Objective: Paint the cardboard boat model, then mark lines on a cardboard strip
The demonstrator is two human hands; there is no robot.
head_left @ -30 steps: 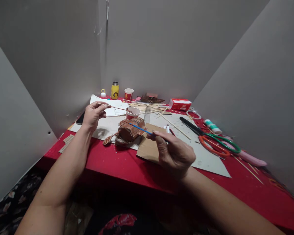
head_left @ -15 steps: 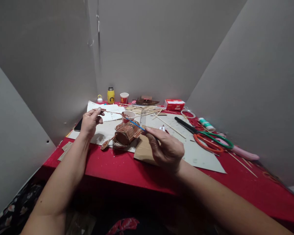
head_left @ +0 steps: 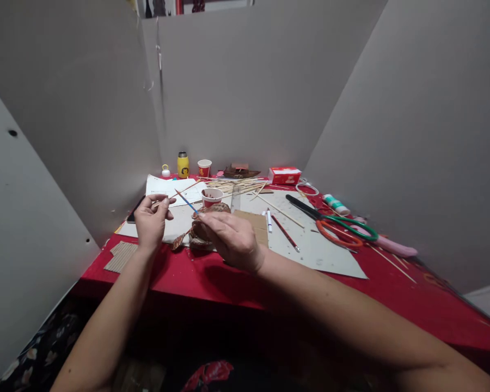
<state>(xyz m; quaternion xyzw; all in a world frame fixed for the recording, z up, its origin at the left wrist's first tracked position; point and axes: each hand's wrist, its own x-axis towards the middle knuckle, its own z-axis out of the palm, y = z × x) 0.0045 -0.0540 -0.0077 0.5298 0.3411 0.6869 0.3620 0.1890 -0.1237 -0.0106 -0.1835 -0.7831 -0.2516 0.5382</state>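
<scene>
Head view: the left hand [head_left: 152, 224] holds a thin brown stick [head_left: 184, 189] up over the near left part of the table, thumb and forefinger pinching its lower end, the other fingers loosely curled. The right hand [head_left: 233, 239] grips a slim blue brush [head_left: 188, 202] — its fingers pressed together round the handle, the thumb largely hidden — and the brown tip points up and left, close to the stick; whether the two touch, I cannot tell. Behind the right hand, and partly covered by it, sits a brown barrel-like model [head_left: 196, 233], with a paper cup [head_left: 209, 204] smeared brown inside just beyond. A cardboard piece [head_left: 255, 219] lies right of the model, next to a white marker [head_left: 269, 221] and a dark red pencil [head_left: 285, 233]. Farther right rest large scissors [head_left: 306, 208]; corrugated strips [head_left: 120, 258] lie beside the left forearm on the red tablecloth [head_left: 179, 280].
</scene>
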